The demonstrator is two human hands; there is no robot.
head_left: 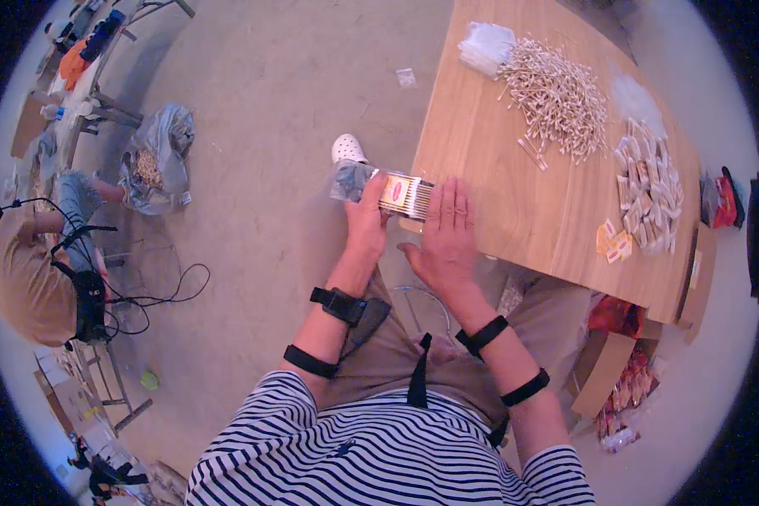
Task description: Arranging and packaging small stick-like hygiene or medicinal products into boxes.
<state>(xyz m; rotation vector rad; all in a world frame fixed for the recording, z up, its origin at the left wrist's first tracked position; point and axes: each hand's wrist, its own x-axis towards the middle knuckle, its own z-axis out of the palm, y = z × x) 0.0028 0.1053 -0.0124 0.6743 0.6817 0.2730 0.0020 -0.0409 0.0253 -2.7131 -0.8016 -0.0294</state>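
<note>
My left hand (367, 223) is closed around a small clear bag of cotton swabs (405, 196) with a yellow and white label card in it. The bag's loose clear end sticks out to the left of my thumb. My right hand (449, 249) lies flat with fingers stretched out, its fingertips against the right end of the swabs at the table's near left corner. On the wooden table (485, 169) a big heap of loose cotton swabs (557, 101) spreads out. Filled swab packs (649, 190) are piled at the right, beside several label cards (613, 242).
Empty clear bags (487, 48) are stacked at the table's far left. Below its right edge stands an open cardboard box (603, 367) with red packages. At the left a person (38, 274) sits by a plastic sack (162, 152) of swabs. A small packet (406, 78) lies on the floor.
</note>
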